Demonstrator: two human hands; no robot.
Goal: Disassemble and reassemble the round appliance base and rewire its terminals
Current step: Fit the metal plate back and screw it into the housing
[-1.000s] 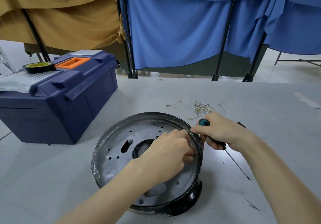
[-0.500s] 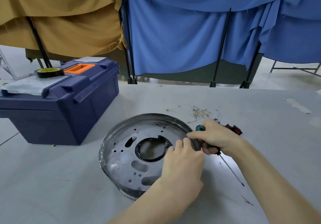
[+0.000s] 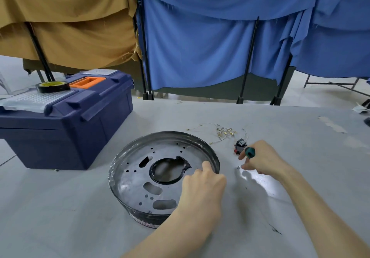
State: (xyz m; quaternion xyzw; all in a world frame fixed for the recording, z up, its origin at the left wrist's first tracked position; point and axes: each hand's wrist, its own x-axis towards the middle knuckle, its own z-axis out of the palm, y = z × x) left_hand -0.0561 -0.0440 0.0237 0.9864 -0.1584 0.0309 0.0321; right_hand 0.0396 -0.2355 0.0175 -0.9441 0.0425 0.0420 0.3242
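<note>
My left hand (image 3: 202, 185) grips base (image 3: 138, 179) at right rim; my right hand (image 3: 264, 161), just beside, clasps screwdriver (image 3: 249, 152). Wires (image 3: 225, 132) lie beyond, nearer right.

- round appliance base (image 3: 140, 177), centre: dull grey plate, black rim
- toolbox (image 3: 66, 129), left: navy blue, orange handle
- tape roll (image 3: 52, 86): black, yellow inside
- screwdriver (image 3: 250, 152): teal handle
- drapes: blue (image 3: 200, 37) upper right, mustard-brown (image 3: 70, 27) upper left
- surface (image 3: 60, 207): pale grey

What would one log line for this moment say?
left hand: grips round appliance base rim | right hand: holds teal-handled screwdriver | beside: loose terminal wires on table
</note>
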